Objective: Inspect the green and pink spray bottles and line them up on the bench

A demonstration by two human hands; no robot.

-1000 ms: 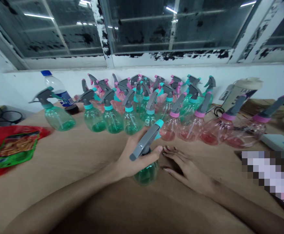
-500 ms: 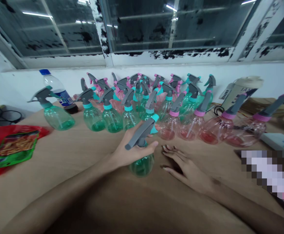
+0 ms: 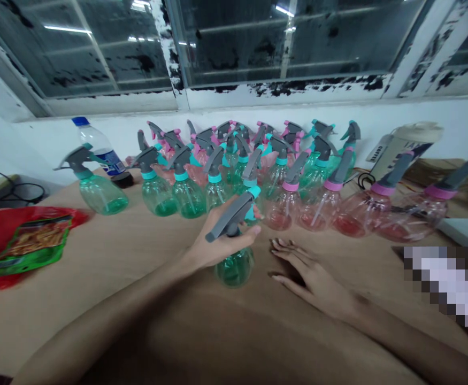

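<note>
The left hand (image 3: 212, 247) has its fingers clamped about the neck of a glossy, round-bodied green spray bottle (image 3: 234, 270), so this bottle alone is under control; blur obscures whether its base meets the brown surface (image 3: 109, 256). Beyond it stand translucent green bottles (image 3: 192, 198) and pink bottles (image 3: 354, 216); just right of it, the right hand (image 3: 317, 278) lies palm down, thumb apart, empty.

Left hand (image 3: 225, 235) curled, right hand (image 3: 312, 275) palm-down
</note>
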